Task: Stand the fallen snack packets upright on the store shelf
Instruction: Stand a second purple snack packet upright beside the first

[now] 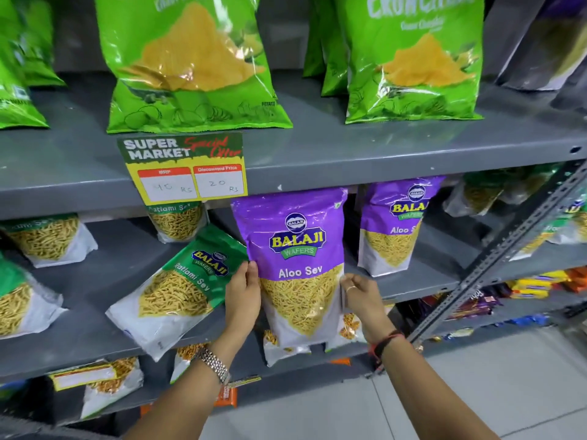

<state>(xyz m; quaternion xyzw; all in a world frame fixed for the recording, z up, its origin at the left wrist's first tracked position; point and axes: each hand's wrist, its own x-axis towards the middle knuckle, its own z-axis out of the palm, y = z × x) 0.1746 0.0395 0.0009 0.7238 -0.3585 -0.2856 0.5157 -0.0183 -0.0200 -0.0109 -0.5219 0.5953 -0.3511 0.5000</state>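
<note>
1. Purple Aloo Sev packet (pixel 295 265) stands upright at the front edge of the middle shelf (pixel 95 274), held between two bare hands; its bottom hangs just past the shelf lip.
2. Left hand (pixel 243 295) has its fingers (pixel 252 274) curled flat against the packet's left edge, gripping it; a metal watch (pixel 213 363) sits on the wrist.
3. Right hand (pixel 362 296) pinches the packet's right edge, a ring on one finger and a dark thread band on the wrist.
4. Green Ratlami Sev packet (pixel 178 290) lies tilted, just beside the left hand.
5. Second purple packet (pixel 394 223) stands upright further right on that shelf.
6. Yellow price tag (pixel 187 168) hangs from the upper shelf, below tall green chip bags (pixel 193 61).
</note>
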